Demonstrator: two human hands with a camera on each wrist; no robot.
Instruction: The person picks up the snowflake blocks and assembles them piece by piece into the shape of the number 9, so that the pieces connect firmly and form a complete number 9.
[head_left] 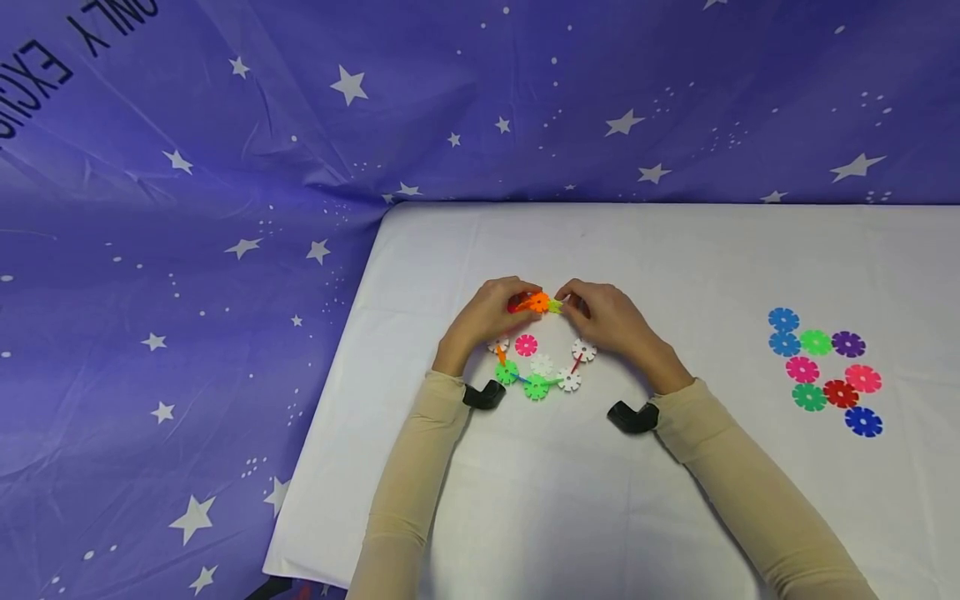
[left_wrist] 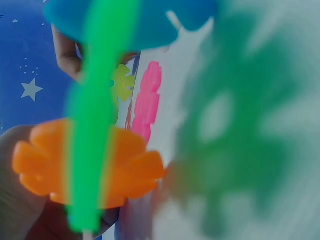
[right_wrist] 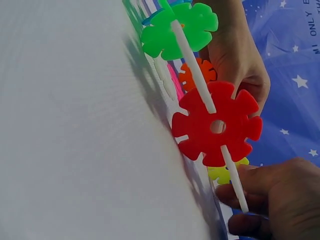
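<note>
At the far left, a purple star-printed cloth (head_left: 187, 325) was noted beside the white-covered table (head_left: 390, 333). The left hand (head_left: 487, 310) was found raised over the far side of the work, with an orange disc (head_left: 541, 302) pinched between thumb and fingers. Below it, a chain of slotted discs (head_left: 536, 387) was seen curving along the near side from left to right, with a loose pink disc (head_left: 527, 345) lying inside the curve. A yellow disc (head_left: 555, 307) was located just right of the orange one, and was pinched at its edge by the right hand (head_left: 609, 315). Whether the two discs were joined could not be told. For a sound joint, it was judged that slots should be lined up squarely, each disc supported close to its slot and pressure applied evenly; twisting was considered likely to loosen neighbouring links. At the far right, a group of separate coloured discs (head_left: 841, 393) was recorded, well apart from both hands.
</note>
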